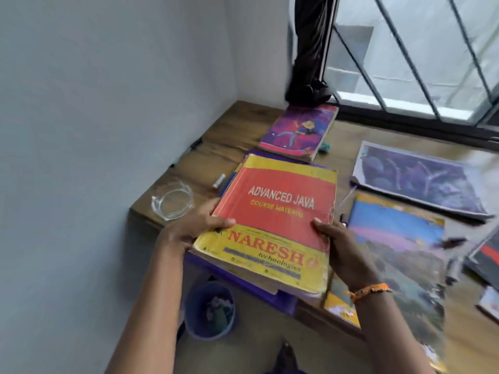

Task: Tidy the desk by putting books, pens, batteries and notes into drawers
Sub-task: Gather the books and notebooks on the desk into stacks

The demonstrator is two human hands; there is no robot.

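Observation:
A red and yellow "Advanced Java" book (pixel 275 211) tops a stack of books over the front left of the wooden desk (pixel 216 147). My left hand (pixel 194 228) grips the stack's left edge, thumb on the cover. My right hand (pixel 343 249) grips its right edge. A purple book (pixel 248 282) shows under the stack. A purple and pink book (pixel 297 130) lies at the back. A blue and yellow book (pixel 399 255) lies flat to the right. A white battery (pixel 218 181) and a black pen (pixel 195 144) lie on the desk's left side.
A glass ashtray (pixel 171 202) sits at the desk's left front corner. A dark purple print (pixel 415 179) lies at the right, more books (pixel 486 260) beyond it. A blue waste bin (pixel 209 310) stands on the floor below. A barred window (pixel 415 63) runs behind the desk.

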